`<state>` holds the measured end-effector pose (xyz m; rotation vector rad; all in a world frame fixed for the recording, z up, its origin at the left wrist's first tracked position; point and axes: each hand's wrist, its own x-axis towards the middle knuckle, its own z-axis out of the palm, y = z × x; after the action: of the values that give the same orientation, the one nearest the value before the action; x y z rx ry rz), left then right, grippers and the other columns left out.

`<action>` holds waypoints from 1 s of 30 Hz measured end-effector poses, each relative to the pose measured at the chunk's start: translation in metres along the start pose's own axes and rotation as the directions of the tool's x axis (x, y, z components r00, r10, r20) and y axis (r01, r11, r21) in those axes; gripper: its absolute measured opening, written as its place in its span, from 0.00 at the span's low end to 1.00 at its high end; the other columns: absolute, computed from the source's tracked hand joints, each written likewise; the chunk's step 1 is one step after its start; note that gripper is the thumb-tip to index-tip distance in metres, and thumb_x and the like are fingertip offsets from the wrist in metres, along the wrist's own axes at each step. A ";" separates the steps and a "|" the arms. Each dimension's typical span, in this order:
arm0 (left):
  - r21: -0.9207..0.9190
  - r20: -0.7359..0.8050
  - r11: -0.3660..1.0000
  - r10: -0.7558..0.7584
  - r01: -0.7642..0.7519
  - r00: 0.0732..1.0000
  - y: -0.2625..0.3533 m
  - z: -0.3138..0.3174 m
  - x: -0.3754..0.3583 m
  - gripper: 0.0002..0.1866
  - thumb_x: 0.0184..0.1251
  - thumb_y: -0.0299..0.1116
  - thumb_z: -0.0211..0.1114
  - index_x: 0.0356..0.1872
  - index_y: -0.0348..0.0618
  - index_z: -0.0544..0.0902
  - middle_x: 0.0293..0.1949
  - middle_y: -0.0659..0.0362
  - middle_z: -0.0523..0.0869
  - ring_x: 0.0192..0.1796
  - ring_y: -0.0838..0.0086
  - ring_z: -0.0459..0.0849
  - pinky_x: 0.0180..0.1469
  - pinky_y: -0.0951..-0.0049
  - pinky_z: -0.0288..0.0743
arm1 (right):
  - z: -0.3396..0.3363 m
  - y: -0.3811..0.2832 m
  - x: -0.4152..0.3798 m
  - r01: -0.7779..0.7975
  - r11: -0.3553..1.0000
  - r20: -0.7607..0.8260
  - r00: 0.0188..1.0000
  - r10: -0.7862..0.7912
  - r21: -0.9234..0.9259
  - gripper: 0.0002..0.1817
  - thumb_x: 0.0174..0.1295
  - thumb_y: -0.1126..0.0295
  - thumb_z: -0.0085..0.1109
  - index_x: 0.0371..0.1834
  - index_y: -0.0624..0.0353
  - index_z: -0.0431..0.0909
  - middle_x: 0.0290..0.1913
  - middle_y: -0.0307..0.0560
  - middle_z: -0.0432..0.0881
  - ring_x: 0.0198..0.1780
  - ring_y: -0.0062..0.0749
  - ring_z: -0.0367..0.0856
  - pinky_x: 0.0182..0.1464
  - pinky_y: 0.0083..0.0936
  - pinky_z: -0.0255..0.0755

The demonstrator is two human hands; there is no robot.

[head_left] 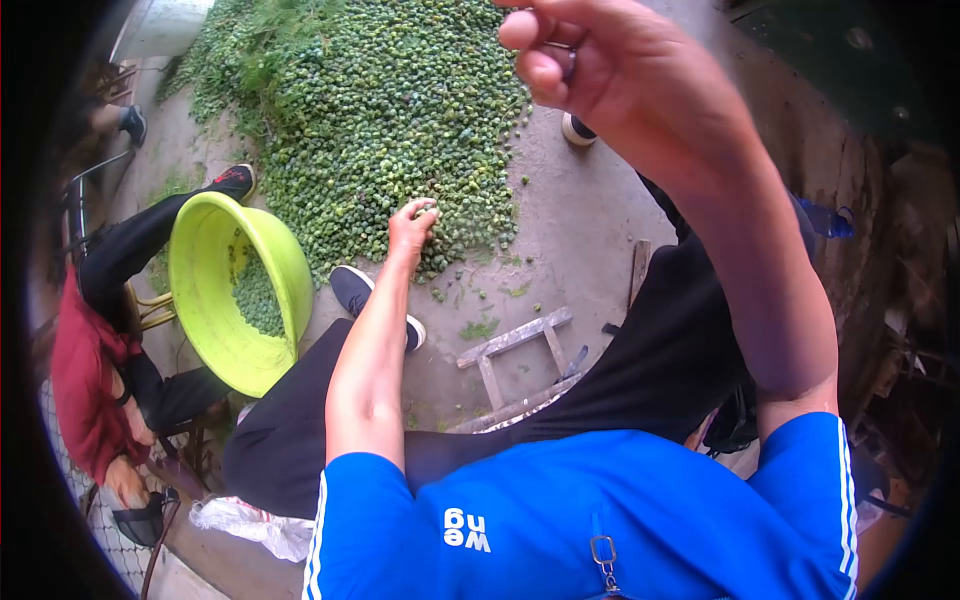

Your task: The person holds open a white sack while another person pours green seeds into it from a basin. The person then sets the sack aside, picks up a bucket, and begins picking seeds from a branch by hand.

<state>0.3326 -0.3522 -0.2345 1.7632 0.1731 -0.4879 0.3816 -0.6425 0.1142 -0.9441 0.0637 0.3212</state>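
A wide pile of small round green fruits (380, 110) is spread over the ground ahead of me. At its near edge, my left hand (408, 228) reaches down with fingers and thumb curled around what looks like one green fruit. My right hand (610, 80) is raised close to the camera, well above the ground. Its fingers are bent inward, one wears a ring, and the fingertips at the top are cut off by the frame. Whether anything lies within them is hidden. Left of my left forearm, a yellow-green tub (290, 255) stands tilted, with green fruits inside.
A person in a red top (90, 370) sits at the left beside the tub. A wooden frame (515, 345) lies on the concrete between my legs. Several leafy sprigs (290, 50) lie on the pile. A white plastic bag (255, 525) is by my leg at lower left.
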 end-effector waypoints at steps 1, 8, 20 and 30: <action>-0.531 0.152 0.779 -0.300 0.334 0.942 0.002 -0.006 -0.007 0.14 0.58 0.29 0.65 0.46 0.47 0.79 0.34 0.63 0.80 0.34 0.75 0.79 0.34 0.77 0.73 | -0.002 0.008 0.002 0.030 0.997 0.010 1.000 -0.029 -0.065 0.12 0.63 0.71 0.47 0.46 0.65 0.73 0.35 0.43 0.80 0.32 0.21 0.77 0.35 0.18 0.73; -0.942 0.152 0.299 -0.034 0.155 0.988 0.143 -0.028 -0.079 0.08 0.62 0.35 0.60 0.38 0.43 0.77 0.37 0.54 0.79 0.39 0.67 0.77 0.37 0.72 0.75 | 0.018 0.113 0.009 -0.330 0.942 -0.174 0.933 0.315 -0.064 0.13 0.65 0.65 0.45 0.46 0.61 0.73 0.39 0.43 0.79 0.38 0.27 0.77 0.44 0.29 0.73; -0.668 -0.507 0.369 0.410 -0.646 0.758 0.296 0.042 -0.192 0.25 0.72 0.50 0.42 0.46 0.35 0.73 0.42 0.51 0.79 0.48 0.68 0.76 0.58 0.68 0.64 | 0.093 0.143 -0.043 -0.248 0.561 0.172 0.968 0.184 0.790 0.16 0.67 0.60 0.41 0.42 0.60 0.74 0.40 0.45 0.79 0.43 0.34 0.76 0.53 0.33 0.71; -0.221 -0.637 0.728 0.396 -0.649 0.661 0.280 0.023 -0.203 0.12 0.69 0.32 0.55 0.49 0.38 0.74 0.39 0.61 0.79 0.36 0.83 0.76 0.35 0.84 0.68 | 0.087 0.128 -0.048 -0.231 0.420 0.203 0.973 0.112 0.877 0.24 0.70 0.56 0.34 0.55 0.66 0.67 0.56 0.57 0.72 0.62 0.48 0.68 0.63 0.46 0.63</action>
<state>0.2483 -0.4162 0.0954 1.3635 0.1347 0.4985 0.2901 -0.5150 0.0736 0.1928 0.2101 0.4627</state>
